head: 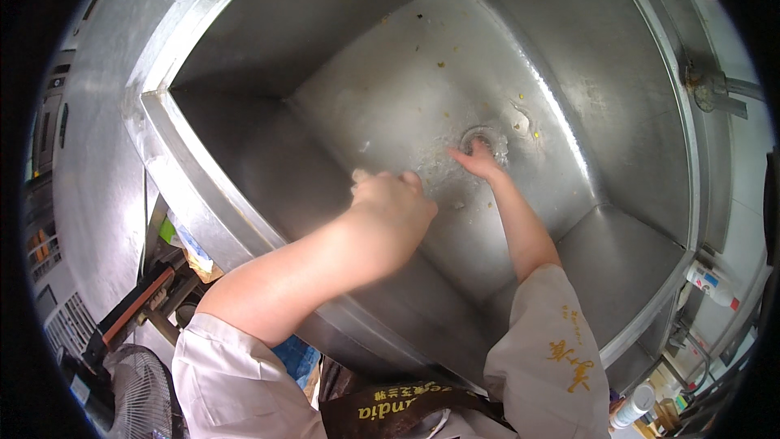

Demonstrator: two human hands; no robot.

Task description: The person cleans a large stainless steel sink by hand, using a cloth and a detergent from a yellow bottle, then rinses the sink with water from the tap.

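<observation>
A deep stainless steel sink (390, 73) lies before me, its floor wet and dotted with small food scraps (441, 64). My right hand (480, 161) reaches down to the round drain (481, 132), thumb spread to the side. The other fingertips are at the drain opening and partly hidden; shallow water ripples around them. Above the sink floor, nearer to me, my left hand (393, 201) is curled and slightly blurred. A pale, soft-looking lump (361, 178) shows at its far left side, apparently held in the fingers; what it is cannot be made out.
A steel faucet (710, 88) is mounted beyond the right rim. A white bottle with a red cap (712, 284) lies right of the sink. A steel worktop (100, 134) adjoins on the left, with a mesh-guarded fan (143, 390) below. A white canister (634, 405) stands at lower right.
</observation>
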